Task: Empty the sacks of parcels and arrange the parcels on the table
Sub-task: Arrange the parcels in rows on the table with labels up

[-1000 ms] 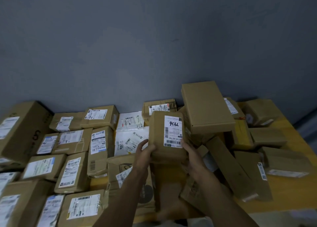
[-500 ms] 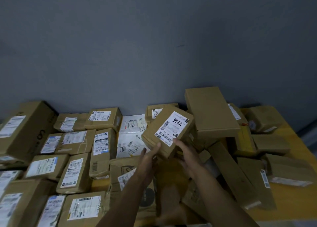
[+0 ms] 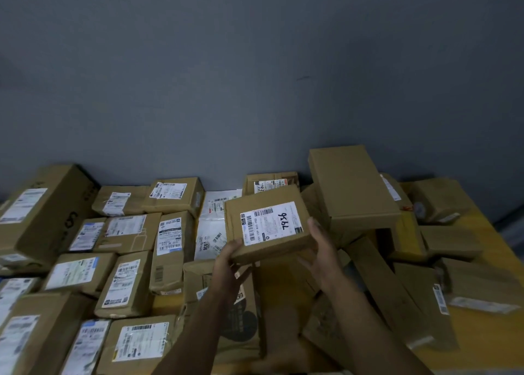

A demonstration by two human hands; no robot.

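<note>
Left of the numbered parcel (image 3: 269, 224), taped cartons (image 3: 127, 281) with white shipping labels lie side by side in rows on the tabletop (image 3: 487, 329). The farthest left of them is a large brown carton (image 3: 42, 213) close to the grey wall (image 3: 255, 76). Just left of the parcel and partly behind it lies a white poly mailer (image 3: 211, 232).

The numbered parcel itself is raised off the heap, label up and slightly tilted, with the handwritten digits turned sideways. The left hand (image 3: 226, 264) grips its near left corner, the fingers (image 3: 226, 249) curled round the edge and the rest tucked beneath. The right hand (image 3: 323, 249) cradles its near right corner. Those fingers (image 3: 313, 227) are fairly straight and lie along the right side, with the thumb under the base.

Right of the parcel, unlabelled boxes are piled loosely. A plain flat carton (image 3: 351, 187) sits highest, just beside the parcel's far right corner. Below it a long narrow carton (image 3: 388, 292) slants towards the near edge, and further right more brown boxes lie at odd angles on bare yellow tabletop.
</note>
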